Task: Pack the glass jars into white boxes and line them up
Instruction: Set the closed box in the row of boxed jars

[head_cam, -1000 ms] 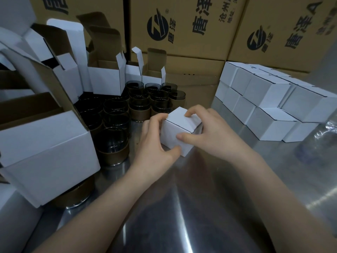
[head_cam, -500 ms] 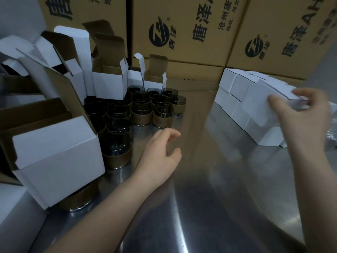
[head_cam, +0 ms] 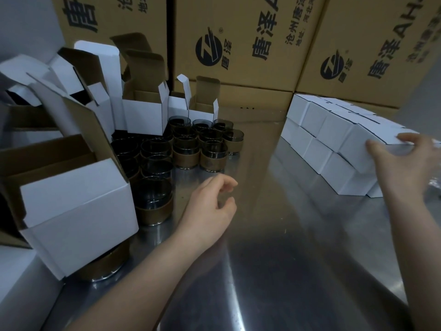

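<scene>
cartons: brown printed cartons (head_cam: 238,44) stand along the bench's far edge.
bench: a steel bench (head_cam: 274,259) carries everything.
open boxes: white boxes (head_cam: 143,115) with flaps up crowd the left edge.
closed boxes: shut white boxes (head_cam: 317,149) line the right edge in two layers.
jars: brown-banded glass jars (head_cam: 186,151) cluster just beside the open boxes.
right hand: the right hand (head_cam: 410,168) grips the nearest top-layer box (head_cam: 358,151).
left hand: the left hand (head_cam: 210,209) hovers near the jars, loosely curled, holding nothing.

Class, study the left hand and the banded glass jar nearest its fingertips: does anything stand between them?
Nothing visible does. Only a bare stretch of steel table separates the left hand from that glass jar.
</scene>
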`<state>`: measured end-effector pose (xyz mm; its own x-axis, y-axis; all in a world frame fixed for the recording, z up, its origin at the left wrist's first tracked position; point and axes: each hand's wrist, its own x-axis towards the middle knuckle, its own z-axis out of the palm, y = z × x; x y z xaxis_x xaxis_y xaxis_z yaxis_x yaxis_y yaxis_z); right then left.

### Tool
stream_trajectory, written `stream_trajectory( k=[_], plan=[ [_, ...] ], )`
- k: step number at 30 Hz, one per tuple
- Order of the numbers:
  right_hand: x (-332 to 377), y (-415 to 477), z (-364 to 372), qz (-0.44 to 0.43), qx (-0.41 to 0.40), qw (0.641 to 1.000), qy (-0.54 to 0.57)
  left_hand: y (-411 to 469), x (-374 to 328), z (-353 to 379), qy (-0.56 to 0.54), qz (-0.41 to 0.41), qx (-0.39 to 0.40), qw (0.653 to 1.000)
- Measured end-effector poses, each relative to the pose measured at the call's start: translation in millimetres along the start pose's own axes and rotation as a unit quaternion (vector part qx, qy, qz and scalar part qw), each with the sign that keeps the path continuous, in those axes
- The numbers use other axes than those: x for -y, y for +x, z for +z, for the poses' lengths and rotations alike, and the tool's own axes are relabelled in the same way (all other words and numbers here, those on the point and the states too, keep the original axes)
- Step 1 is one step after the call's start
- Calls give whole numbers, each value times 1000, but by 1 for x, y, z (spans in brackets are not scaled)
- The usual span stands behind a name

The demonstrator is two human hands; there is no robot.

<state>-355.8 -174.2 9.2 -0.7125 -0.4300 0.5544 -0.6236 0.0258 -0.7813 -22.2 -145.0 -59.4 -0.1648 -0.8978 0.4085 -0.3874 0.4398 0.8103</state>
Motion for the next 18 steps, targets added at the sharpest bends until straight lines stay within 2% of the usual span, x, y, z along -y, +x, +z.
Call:
stream_trajectory(
  k=[9,15,18],
  plan=[
    [-2,4,7,-23,1,1000,-22,-1,0,0,10,5,4,1000],
    [8,-1,2,-30,-1,997,-74,-2,-2,1,36,14,10,999],
    [23,-16,1,-99,-42,992,-65,-5,-3,2,52,31,24,998]
  ],
)
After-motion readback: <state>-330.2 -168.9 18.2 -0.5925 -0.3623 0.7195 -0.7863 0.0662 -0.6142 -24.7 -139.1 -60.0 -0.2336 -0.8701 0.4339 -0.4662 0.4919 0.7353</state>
